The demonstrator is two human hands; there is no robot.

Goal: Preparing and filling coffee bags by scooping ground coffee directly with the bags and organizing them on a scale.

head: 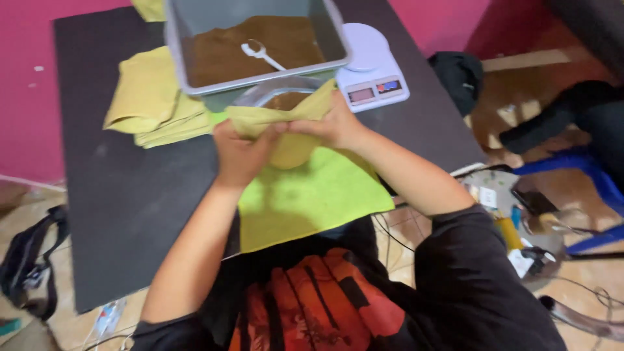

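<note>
Yellow cloth (286, 120), a mustard-toned piece, is bunched between both hands over the middle of the dark table (130, 195). The left hand (242, 153) is closed around the cloth's left part, fingers curled in and knuckles toward the camera. The right hand (335, 123) pinches the cloth's upper right edge, thumb and fingers shut on the fabric. The two hands almost touch each other. The cloth seems to wrap the front of a clear round container (276, 94) holding something brown, though the blur makes it hard to tell how far it covers it.

Under the hands lies a brighter lime-green cloth (312, 198), spread flat and hanging over the near table edge. Just behind the container stands a grey rectangular tub (338, 39) filled with brown powder (221, 55), and a white plastic spoon (260, 54) lies on the powder. To the right of the tub, touching its corner in this view, sits a white kitchen scale (374, 71) with a round platform. To the left, a stack of folded mustard cloths (153, 97) rests on the table, partly under the tub. The floor to the right holds a blue plastic chair (585, 182) and loose clutter.
</note>
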